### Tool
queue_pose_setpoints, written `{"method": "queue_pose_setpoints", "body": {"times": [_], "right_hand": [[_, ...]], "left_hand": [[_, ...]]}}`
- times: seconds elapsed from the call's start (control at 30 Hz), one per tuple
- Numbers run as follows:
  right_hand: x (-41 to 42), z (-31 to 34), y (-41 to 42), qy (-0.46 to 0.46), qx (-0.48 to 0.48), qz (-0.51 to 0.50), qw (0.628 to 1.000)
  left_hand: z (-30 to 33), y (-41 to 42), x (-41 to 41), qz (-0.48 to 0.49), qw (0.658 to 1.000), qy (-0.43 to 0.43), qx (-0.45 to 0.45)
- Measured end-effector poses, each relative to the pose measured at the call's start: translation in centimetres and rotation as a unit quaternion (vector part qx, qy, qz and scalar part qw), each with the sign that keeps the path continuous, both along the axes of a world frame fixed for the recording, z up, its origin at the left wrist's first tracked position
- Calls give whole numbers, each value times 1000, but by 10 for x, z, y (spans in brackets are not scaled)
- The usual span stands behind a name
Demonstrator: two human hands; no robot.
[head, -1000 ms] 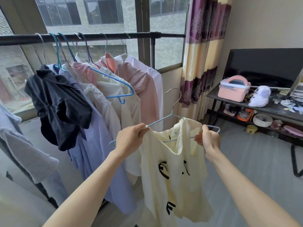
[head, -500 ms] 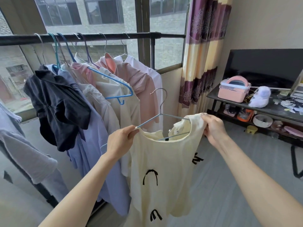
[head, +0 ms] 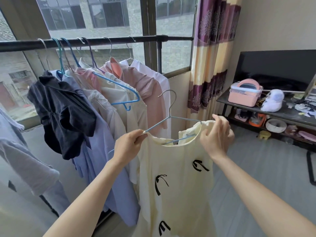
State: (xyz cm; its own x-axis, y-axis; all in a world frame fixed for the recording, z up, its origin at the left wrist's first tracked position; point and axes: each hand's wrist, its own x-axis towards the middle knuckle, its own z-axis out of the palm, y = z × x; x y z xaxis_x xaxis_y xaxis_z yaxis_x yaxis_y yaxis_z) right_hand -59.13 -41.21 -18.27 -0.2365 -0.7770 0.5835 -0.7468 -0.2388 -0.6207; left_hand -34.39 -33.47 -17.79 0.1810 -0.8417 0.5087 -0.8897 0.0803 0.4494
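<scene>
A cream top with black bows [head: 177, 182] hangs in front of me on a light blue wire hanger [head: 168, 115] whose hook points up and left. My left hand [head: 128, 146] pinches the garment's left shoulder together with the hanger's left arm. My right hand [head: 216, 137] grips the fabric at the right shoulder, over the hanger's right end. The neckline is spread between both hands, and the hanger's lower bar shows inside it.
A black clothes rail [head: 106, 42] runs across the window, loaded with several shirts on hangers [head: 95, 103]. A striped curtain [head: 212, 53] hangs to the right. A low TV stand [head: 273, 113] carries a pink box [head: 243, 93] and a plush toy [head: 272, 100].
The garment has turned from bunched and twisted to flat, facing me. My right hand moved from the hanger's right end onto the shoulder fabric and pulled it over the hanger. The hook swung upright.
</scene>
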Motion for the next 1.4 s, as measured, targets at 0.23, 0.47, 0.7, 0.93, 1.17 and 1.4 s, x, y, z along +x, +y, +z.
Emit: {"method": "queue_pose_setpoints", "body": {"times": [0.23,0.47,0.7,0.93,1.17,1.4], "right_hand": [[43,35,13,29,87,321,943],[31,15,0,-46,77,172,981],[30,23,1,-83,46,158,983],[24,17,0,-90,46,151,983],[14,17,-1,-38,59,168,983],[15,14,-7,-15,89,179,980]], "left_hand": [[-12,0,-16,-55,997,-54,-28],[-18,7,-34,92,995,11,-47],[-14,5,-46,42,954,294,45],[-4,-1,-47,31,914,403,39],[-1,5,-28,47,914,399,-60],[-23,16,-17,136,981,121,72]]}}
